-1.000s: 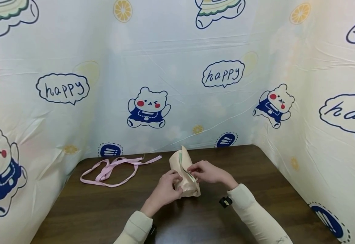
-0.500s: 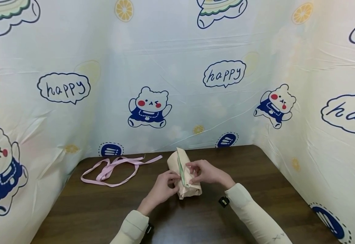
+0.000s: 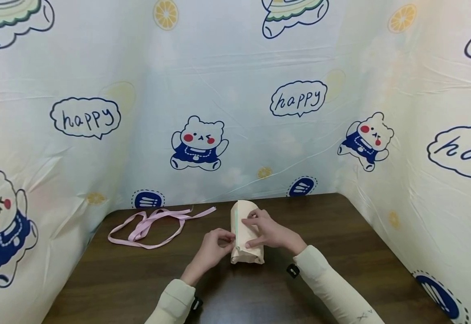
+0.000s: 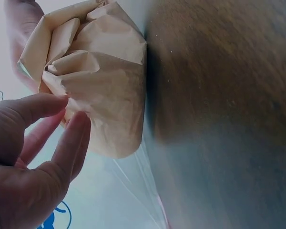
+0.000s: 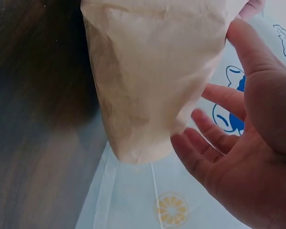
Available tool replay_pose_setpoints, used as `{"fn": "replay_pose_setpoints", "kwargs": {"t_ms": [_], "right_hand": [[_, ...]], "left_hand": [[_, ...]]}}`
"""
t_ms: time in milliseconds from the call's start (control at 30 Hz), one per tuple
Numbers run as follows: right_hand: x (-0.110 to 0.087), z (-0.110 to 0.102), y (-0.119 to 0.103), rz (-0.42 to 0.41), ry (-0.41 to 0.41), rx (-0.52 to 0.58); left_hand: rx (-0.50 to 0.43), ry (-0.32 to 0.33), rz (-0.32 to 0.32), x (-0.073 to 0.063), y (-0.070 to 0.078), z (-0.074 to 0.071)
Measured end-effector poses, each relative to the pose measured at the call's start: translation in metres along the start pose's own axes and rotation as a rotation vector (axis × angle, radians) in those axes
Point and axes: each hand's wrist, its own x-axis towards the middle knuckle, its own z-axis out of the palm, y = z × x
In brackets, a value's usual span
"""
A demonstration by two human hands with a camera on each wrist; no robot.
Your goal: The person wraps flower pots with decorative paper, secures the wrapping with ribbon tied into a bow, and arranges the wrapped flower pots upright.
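A parcel in tan paper (image 3: 247,258) lies on the table, its long top flap laid over and a pale green strip along the flap's edge. My left hand (image 3: 208,250) is at the parcel's left side. Its fingertips touch the creased, folded paper end (image 4: 105,86) in the left wrist view, fingers only slightly bent. Across the top flap rests my right hand (image 3: 273,231), with thumb and fingers spread on the paper. The right wrist view shows those fingers (image 5: 214,138) relaxed beside the smooth paper side (image 5: 143,86). What the paper contains is hidden.
A loosely looped pink ribbon (image 3: 139,231) lies to the left on the dark wooden table (image 3: 138,279). Printed cloth (image 3: 243,148) hangs along the table's back and sides. A small black device (image 3: 293,270) sits at the right wrist.
The parcel has straightened, and its raised flap has come down flat on top. My right hand has shifted left over the flap; my left hand has moved slightly left, to the parcel's side.
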Motion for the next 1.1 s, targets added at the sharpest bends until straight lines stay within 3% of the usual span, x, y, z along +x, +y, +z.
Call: {"fn": "replay_pose_setpoints", "kwargs": {"t_ms": [133,300,433,833,1100], "right_hand": [[0.002,0.003,0.000,-0.010,-0.027,0.012],[0.004,0.009,-0.002,0.016,-0.075,0.044],[0.006,0.014,-0.006,0.003,-0.082,-0.014],[0.009,0.020,-0.016,-0.080,-0.068,-0.153],[0.010,0.018,-0.026,-0.087,-0.091,-0.216]], "left_hand": [[-0.009,0.004,-0.042,0.000,-0.004,-0.002],[0.047,0.012,-0.058,-0.002,-0.007,-0.003],[0.078,0.022,-0.081,-0.003,-0.006,-0.003],[0.096,0.041,-0.059,-0.006,-0.007,-0.002],[0.111,0.049,-0.046,-0.004,-0.006,-0.004]]}}
